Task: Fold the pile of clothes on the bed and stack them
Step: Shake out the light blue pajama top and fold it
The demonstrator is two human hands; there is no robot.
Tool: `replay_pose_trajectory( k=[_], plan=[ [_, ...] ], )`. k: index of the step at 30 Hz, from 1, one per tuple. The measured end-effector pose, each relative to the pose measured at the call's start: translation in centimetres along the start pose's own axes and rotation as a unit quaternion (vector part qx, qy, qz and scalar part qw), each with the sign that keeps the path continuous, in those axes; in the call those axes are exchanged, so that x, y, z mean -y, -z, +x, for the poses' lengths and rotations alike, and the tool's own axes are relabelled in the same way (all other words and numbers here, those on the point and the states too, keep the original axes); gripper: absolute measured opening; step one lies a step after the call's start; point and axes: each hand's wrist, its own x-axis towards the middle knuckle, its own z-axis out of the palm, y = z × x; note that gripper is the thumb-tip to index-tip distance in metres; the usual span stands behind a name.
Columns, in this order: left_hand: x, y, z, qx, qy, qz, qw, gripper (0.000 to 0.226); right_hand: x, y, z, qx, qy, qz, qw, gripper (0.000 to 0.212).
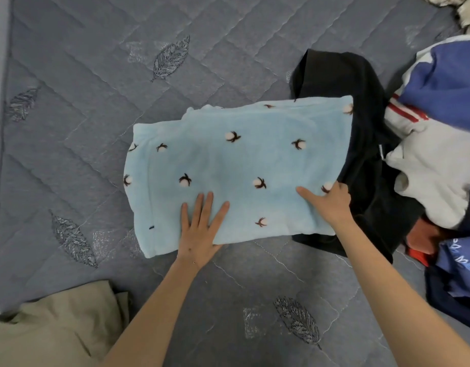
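The folded blue fleece (228, 160) lies in the middle of the bed (96, 102), with its right side over a black garment (366, 160). The left hand (199, 229) presses flat on it with straight fingers. The right hand (331, 202) curls its fingers around the fleece's right edge. A pile of clothes (440, 128) lies to the right.

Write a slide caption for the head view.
Left hand presses folded blue fleece flat; right hand grips its edge.

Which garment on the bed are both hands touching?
The light blue flower-print garment: left hand flat on it, right hand holding its edge. The black garment lies partly under it.
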Motion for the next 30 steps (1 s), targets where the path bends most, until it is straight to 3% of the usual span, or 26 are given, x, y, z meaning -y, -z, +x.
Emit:
replay_pose_trajectory(
  k=[7, 11, 20, 24, 27, 30],
  plan=[
    [-0.3, 1.4, -0.8, -0.044, 0.000, 0.014, 0.999, 0.100, 0.2, 0.9, -1.9, 0.026, -0.051, 0.245, 0.968, 0.078],
    [-0.8, 0.9, -3.4, -0.031, -0.023, 0.014, 0.999, 0.111, -0.7, 2.5, -3.9, 0.137, -0.099, 0.264, 0.950, 0.032],
    [-6.3, 0.2, -12.2, -0.007, -0.092, -0.042, 0.995, 0.117, -8.7, 6.0, -9.4, 0.192, -0.158, 0.256, 0.934, 0.048],
    [-8.0, -1.2, -12.9, 0.025, -0.094, -0.023, 0.995, 0.112, -10.3, 5.3, -10.3, 0.166, -0.156, 0.269, 0.936, 0.035],
    [-9.0, -1.6, -12.0, 0.008, -0.075, -0.038, 0.996, 0.098, -10.6, 4.2, -10.2, 0.145, -0.144, 0.285, 0.936, 0.030],
    [-10.7, -1.0, -10.0, -0.005, -0.002, -0.087, 0.996, 0.083, -10.9, 3.9, -10.3, 0.144, -0.135, 0.295, 0.935, 0.053]
  ],
)
